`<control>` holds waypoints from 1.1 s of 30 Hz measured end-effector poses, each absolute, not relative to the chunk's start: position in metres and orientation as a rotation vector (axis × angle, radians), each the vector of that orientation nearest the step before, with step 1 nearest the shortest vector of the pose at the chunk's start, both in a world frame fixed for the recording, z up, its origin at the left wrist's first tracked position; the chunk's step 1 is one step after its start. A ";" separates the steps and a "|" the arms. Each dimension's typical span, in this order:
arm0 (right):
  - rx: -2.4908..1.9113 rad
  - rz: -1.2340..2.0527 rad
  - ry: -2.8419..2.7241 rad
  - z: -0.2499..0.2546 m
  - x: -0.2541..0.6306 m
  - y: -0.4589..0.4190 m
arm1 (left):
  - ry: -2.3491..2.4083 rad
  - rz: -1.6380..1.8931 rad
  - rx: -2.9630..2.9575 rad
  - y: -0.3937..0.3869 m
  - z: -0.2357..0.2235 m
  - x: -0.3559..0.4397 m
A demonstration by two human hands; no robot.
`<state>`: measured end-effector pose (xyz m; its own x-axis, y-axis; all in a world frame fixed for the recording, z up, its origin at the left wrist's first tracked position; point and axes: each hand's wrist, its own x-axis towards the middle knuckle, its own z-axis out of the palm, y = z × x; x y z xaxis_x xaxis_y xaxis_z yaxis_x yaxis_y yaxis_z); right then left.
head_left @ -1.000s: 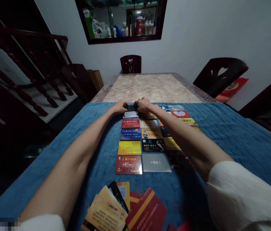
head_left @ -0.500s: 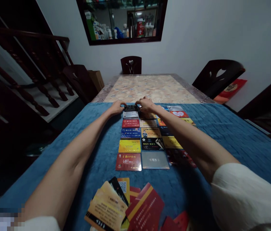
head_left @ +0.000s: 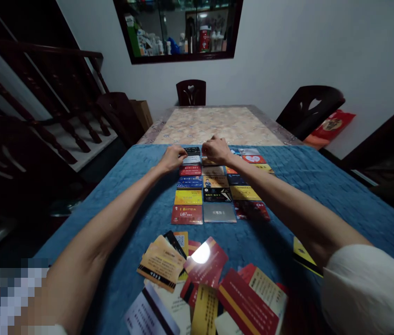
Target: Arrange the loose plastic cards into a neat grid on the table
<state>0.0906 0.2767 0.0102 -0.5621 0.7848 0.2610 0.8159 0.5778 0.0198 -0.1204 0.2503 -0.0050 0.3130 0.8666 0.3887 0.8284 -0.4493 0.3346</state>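
Blue cloth (head_left: 158,209) lies under the black card (head_left: 193,150), my left hand (head_left: 172,159) just left of it, my right hand (head_left: 218,150) just right, both curled, though whether pinching I cannot tell.

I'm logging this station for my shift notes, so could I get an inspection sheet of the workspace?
Surface: wrinkled blue fabric cloth over the near part of a beige patterned table.
Job's things: glossy rectangular cards in columns, including a red one and a grey one at the near end; nearer lies a loose overlapping card pile.
Clutter: one yellow-and-black rectangular card lies apart, partly hidden by the right arm.
Hands: left hand at the left column's far end; right hand over the next column's far end; exact contact unclear.
Cables: nothing seen.
Surroundings: dark wooden chairs, brown wooden railing, red bag, white wall.
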 end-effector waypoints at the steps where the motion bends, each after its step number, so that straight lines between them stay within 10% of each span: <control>1: -1.321 -0.209 -2.584 0.011 0.092 0.271 | 1.592 0.827 2.503 0.243 -0.004 -0.117; 33: -0.532 0.099 -2.796 -0.031 0.074 0.017 | 1.497 0.883 2.614 0.037 -0.007 -0.100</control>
